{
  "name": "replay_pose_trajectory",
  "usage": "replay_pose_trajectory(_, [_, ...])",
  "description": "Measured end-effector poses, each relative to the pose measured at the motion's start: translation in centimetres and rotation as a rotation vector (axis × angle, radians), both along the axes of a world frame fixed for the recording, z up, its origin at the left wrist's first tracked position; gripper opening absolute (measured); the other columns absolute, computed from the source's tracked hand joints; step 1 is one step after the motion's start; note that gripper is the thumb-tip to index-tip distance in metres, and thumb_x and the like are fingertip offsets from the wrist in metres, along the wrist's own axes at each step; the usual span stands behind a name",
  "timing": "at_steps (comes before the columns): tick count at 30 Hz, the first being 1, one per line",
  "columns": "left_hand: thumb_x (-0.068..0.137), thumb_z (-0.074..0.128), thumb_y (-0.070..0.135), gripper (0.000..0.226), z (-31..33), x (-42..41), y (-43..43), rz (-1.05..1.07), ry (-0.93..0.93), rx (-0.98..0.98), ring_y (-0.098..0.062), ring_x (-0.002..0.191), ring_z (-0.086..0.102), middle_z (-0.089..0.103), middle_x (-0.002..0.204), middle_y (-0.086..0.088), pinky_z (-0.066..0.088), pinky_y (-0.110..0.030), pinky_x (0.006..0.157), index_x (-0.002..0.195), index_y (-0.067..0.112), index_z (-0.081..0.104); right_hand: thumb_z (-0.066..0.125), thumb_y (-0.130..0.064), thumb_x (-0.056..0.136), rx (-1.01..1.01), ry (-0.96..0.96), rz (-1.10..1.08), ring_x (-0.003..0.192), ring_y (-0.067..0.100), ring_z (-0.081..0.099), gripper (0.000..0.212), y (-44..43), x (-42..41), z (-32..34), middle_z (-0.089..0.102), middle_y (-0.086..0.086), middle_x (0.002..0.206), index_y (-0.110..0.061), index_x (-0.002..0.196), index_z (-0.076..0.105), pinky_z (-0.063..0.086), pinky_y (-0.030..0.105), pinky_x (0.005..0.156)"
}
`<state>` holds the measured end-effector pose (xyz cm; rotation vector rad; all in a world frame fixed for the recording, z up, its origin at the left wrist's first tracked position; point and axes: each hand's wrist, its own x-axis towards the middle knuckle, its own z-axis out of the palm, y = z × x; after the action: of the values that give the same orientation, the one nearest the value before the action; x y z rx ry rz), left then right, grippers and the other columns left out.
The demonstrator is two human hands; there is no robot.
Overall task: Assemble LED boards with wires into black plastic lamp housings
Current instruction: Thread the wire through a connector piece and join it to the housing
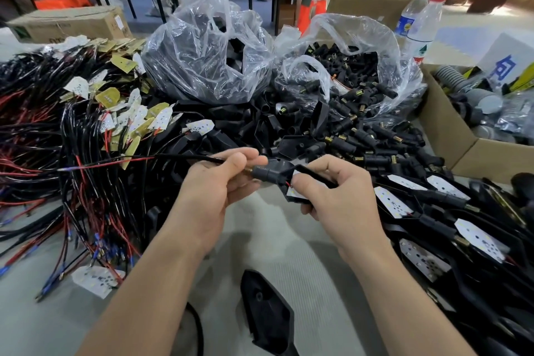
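Note:
My right hand (341,199) grips a black plastic lamp housing (277,175) with a white LED board (297,195) seated in it, thumb pressing on the board. My left hand (219,182) pinches the black cable (179,156) right where it leaves the brass end of the housing's stem. The cable runs off to the left, ending in red and black leads. Both hands are held above the grey table, in the middle of the view.
A heap of wired LED boards (86,130) fills the left. Loose black housings (254,124) and two clear bags (208,46) of parts lie behind. Finished lamps (433,211) pile up on the right. One housing (268,312) lies near me. A cardboard box (450,136) stands far right.

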<state>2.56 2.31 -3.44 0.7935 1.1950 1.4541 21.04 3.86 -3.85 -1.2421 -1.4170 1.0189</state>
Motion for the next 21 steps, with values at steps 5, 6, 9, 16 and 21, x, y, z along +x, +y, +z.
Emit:
replay_pose_trajectory(5, [0.103, 0.055, 0.018, 0.027, 0.0, 0.0, -0.1, -0.132, -0.06, -0.008, -0.024, 0.105, 0.071, 0.063, 0.11, -0.018, 0.061, -0.032, 0.087, 0.103, 0.011, 0.08, 0.076, -0.003, 0.085, -0.084, 0.161, 0.006, 0.047, 0.018, 0.055, 0.021, 0.1, 0.3, 0.6, 0.066, 0.004, 0.061, -0.015, 0.069, 0.071, 0.04, 0.02, 0.043])
replay_pose_trajectory(6, [0.1, 0.057, 0.019, 0.024, 0.1, -0.1, -0.1, -0.086, -0.085, -0.009, -0.024, 0.104, 0.072, 0.069, 0.109, -0.016, 0.062, -0.03, 0.084, 0.104, 0.011, 0.079, 0.075, -0.001, 0.085, -0.097, 0.205, 0.004, 0.047, 0.018, 0.053, 0.023, 0.1, 0.4, 0.8, 0.065, 0.005, 0.061, -0.014, 0.067, 0.071, 0.04, 0.02, 0.042])
replay_pose_trajectory(9, [0.096, 0.062, 0.011, 0.014, 0.3, -0.9, 0.2, 0.078, -0.184, 0.005, -0.017, 0.084, 0.077, 0.079, 0.096, -0.009, 0.062, -0.025, 0.071, 0.1, 0.011, 0.075, 0.073, 0.003, 0.086, -0.122, 0.261, 0.012, 0.047, 0.016, 0.051, 0.023, 0.1, 0.5, 1.1, 0.064, 0.007, 0.061, -0.008, 0.067, 0.069, 0.039, 0.019, 0.041])
replay_pose_trajectory(16, [0.094, 0.063, -0.001, 0.023, 0.0, -0.7, -0.3, 0.088, 0.005, 0.099, -0.018, 0.082, 0.076, 0.078, 0.088, -0.015, 0.061, -0.024, 0.072, 0.087, 0.013, 0.079, 0.07, 0.003, 0.086, -0.147, 0.213, 0.035, 0.05, 0.017, 0.052, 0.016, -0.2, 0.5, 0.7, 0.066, 0.007, 0.066, -0.007, 0.073, 0.072, 0.039, 0.02, 0.043])
replay_pose_trajectory(21, [0.101, 0.058, 0.004, 0.022, 0.1, 0.1, -0.2, 0.095, -0.01, 0.074, -0.012, 0.075, 0.075, 0.08, 0.092, -0.009, 0.061, -0.024, 0.071, 0.095, 0.012, 0.077, 0.065, -0.001, 0.089, -0.169, 0.229, 0.067, 0.049, 0.022, 0.055, 0.015, -0.2, -0.1, 0.4, 0.068, 0.006, 0.069, -0.009, 0.078, 0.072, 0.04, 0.027, 0.043])
